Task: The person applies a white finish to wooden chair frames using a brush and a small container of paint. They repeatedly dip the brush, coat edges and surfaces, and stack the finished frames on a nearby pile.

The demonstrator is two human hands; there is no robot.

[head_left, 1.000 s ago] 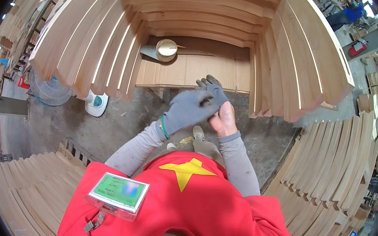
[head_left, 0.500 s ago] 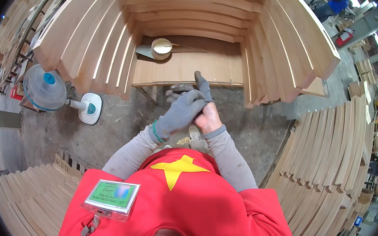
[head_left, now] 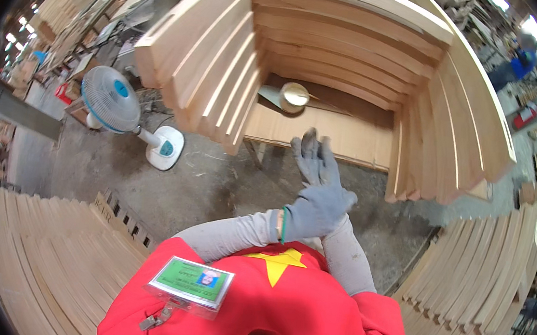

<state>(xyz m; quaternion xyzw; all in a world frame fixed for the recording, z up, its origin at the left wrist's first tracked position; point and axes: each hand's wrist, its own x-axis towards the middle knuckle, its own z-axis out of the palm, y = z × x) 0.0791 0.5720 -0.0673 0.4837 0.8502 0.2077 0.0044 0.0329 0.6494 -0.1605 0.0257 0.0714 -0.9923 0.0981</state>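
Clasping the right hand [head_left: 318, 166] with the left hand [head_left: 318, 213]

Read all directions from the paired hands, with 12 o'clock pointing away from the wearer.

The left hand is closed across the base of the right hand; whether its fingertips pinch the cuff is hidden. The right hand is open, its fingers extended toward 12 o'clock. The right glove [head_left: 310, 166] covers those fingers, which overlap the 6 o'clock edge of the table [head_left: 360, 136] in this view (contact cannot be confirmed). Extended fingers probably let the fabric lie smooth, while the crossing grip appears to steady the wrist. A green band [head_left: 284, 225] circles the left wrist, likely to secure the cuff.

A round pot [head_left: 294, 98] with pale contents stands on the table at 11 o'clock; a thin stick [head_left: 329, 104] extends from it toward 3 o'clock. This position presumably leaves the pot within reach and sheltered by the surrounding timber.

Curved wooden parts stand in nested ranks: a left rank [head_left: 201, 75] at 10 o'clock, a far rank [head_left: 347, 42] at 12 and a right rank [head_left: 461, 139] at 2. Nesting seems intended to save room and leave the 6 o'clock side accessible. A fan [head_left: 110, 100] stands on the floor between 9 and 10 o'clock, well apart, probably to avoid obstructing the arms.
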